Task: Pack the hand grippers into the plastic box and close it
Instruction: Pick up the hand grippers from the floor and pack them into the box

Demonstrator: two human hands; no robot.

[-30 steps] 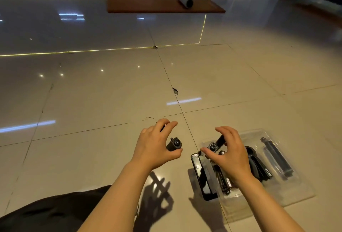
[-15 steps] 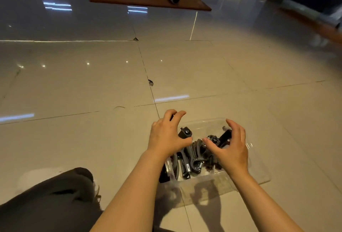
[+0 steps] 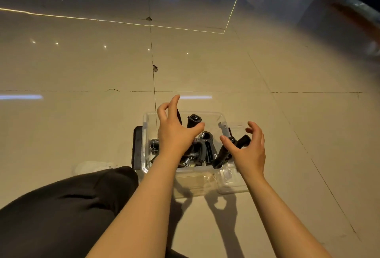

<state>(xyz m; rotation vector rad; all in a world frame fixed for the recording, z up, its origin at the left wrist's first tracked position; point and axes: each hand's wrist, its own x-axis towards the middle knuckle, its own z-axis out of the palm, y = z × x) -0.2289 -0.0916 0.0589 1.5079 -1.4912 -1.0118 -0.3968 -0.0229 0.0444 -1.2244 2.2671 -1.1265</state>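
- Several grippers (image 3: 202, 148) are lying heaped and crossed inside the box (image 3: 223, 119); we are judging that the pile is sitting too high and untidy for a lid to seat flat.
- We are noting one handle (image 3: 193, 120) standing up near the far wall, its capped end close to rim level. If it is staying upright, the lid would likely be jamming on it.
- We are seeing another gripper (image 3: 224, 153) leaning against the right wall, with an arm reaching over the rim. It could be slipping out onto the floor (image 3: 82, 68), or blocking closure.
- We are observing a dark flat piece (image 3: 137, 146) lying just beside the box on its left, and clear plastic (image 3: 232, 181) at the near right corner. Whether either is the lid, we cannot tell.
- The left hand (image 3: 176, 132) is hovering over the box's left half, fingers spread and loosely curled, thumb stretched toward the upright handle. We are finding nothing gripped in it; whether the thumb is touching the handle, we cannot tell.
- The right hand (image 3: 248, 150) is hanging over the right rim, fingers wide and curved, thumb close beside the leaning gripper. We are reading it as holding nothing.
- We are judging that a hasty press with both hands could be tipping the light box or trapping a finger among the springs.
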